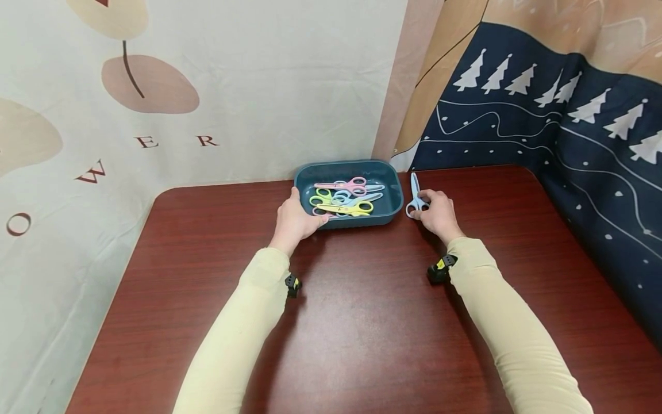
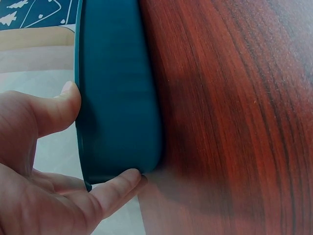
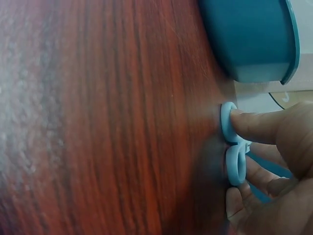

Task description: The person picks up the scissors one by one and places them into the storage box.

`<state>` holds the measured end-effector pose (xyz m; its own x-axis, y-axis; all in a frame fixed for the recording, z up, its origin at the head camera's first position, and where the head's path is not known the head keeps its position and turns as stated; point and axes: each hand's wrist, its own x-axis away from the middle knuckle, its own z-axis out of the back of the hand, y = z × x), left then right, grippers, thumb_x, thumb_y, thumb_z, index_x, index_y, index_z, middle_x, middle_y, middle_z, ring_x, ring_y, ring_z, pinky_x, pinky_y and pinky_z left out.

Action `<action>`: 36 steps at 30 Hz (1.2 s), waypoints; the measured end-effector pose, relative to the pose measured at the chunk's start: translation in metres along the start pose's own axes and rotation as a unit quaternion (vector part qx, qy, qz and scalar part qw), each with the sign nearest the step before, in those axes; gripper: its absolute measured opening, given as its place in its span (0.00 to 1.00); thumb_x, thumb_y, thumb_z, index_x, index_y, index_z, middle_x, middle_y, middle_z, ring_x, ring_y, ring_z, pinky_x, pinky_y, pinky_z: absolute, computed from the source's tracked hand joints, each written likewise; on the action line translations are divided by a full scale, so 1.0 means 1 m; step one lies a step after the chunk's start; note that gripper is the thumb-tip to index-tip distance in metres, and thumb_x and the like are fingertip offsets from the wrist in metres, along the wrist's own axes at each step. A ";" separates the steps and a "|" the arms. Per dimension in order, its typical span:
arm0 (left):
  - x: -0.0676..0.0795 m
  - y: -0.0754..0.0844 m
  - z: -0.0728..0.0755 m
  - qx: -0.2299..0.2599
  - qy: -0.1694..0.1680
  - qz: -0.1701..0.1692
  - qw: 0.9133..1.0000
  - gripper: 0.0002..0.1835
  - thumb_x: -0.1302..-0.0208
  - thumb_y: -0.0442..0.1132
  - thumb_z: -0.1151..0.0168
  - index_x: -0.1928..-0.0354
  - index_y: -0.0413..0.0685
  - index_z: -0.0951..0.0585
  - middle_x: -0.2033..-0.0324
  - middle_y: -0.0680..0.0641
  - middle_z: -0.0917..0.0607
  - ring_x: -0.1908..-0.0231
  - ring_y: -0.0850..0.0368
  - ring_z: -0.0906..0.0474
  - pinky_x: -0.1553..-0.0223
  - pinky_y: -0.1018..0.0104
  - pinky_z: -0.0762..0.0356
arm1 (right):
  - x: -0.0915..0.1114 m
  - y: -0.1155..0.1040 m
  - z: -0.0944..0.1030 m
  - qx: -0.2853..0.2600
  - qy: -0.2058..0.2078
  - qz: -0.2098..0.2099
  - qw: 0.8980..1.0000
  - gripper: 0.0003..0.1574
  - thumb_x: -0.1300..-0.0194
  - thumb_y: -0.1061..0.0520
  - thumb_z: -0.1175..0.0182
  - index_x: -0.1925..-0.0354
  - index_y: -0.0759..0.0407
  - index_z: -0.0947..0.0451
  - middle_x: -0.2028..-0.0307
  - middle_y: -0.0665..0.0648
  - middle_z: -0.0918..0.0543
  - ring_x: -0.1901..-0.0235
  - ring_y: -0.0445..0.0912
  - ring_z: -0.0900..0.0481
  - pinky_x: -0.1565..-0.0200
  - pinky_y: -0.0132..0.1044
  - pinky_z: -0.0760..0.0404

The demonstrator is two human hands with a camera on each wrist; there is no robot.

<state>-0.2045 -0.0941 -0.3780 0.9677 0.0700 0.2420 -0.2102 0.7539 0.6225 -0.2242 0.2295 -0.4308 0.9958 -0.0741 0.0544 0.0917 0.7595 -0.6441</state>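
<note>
My left hand (image 1: 296,219) holds the left end of a dark teal plastic bin (image 1: 362,223); thumb and fingers spread around its corner, as the left wrist view shows. Inside lie several scissors, among them a pink pair (image 1: 358,185), a yellow pair (image 1: 363,209) and light blue ones. Just right of the bin, my right hand (image 1: 439,214) pinches a light blue pair of scissors (image 1: 415,185) by its handle loops (image 3: 236,165). Those scissors point toward the back edge, their loops close to the tabletop. Part of their blade is hidden behind the fingers in the right wrist view.
The reddish-brown wooden table (image 1: 357,322) carries the bin at its back edge. Behind it hangs a pale cloth (image 1: 279,86) with printed letters, and a navy cloth (image 1: 517,123) with white trees borders the right side.
</note>
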 end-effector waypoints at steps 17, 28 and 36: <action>0.001 0.000 0.000 0.003 0.004 0.001 1.000 0.61 0.39 0.51 0.25 0.17 0.40 0.56 0.23 0.33 0.38 0.25 0.37 0.39 0.28 0.48 0.34 | 0.004 -0.002 0.001 -0.024 0.059 0.009 0.998 0.35 0.40 0.72 0.34 0.34 0.69 0.27 0.46 0.73 0.23 0.46 0.65 0.27 0.42 0.58 0.27; 0.001 0.001 0.000 0.004 0.002 0.006 1.000 0.62 0.39 0.52 0.25 0.17 0.41 0.57 0.24 0.33 0.38 0.25 0.37 0.40 0.28 0.48 0.35 | 0.003 0.003 0.007 -0.043 0.051 -0.002 0.998 0.32 0.38 0.71 0.36 0.35 0.69 0.26 0.44 0.72 0.23 0.45 0.63 0.27 0.48 0.54 0.19; 0.001 0.002 0.000 0.003 0.001 0.004 1.000 0.62 0.39 0.52 0.25 0.17 0.40 0.57 0.23 0.33 0.38 0.26 0.37 0.39 0.28 0.48 0.33 | 0.004 0.005 0.013 -0.095 0.044 -0.015 0.994 0.31 0.36 0.73 0.38 0.35 0.70 0.26 0.44 0.71 0.25 0.49 0.58 0.25 0.63 0.27 0.17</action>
<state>-0.2036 -0.0928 -0.3767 0.9664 0.0768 0.2452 -0.2181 0.7498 0.6247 -0.2196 0.2418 -0.4236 0.9873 -0.1582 0.0137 0.1103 0.6208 -0.7762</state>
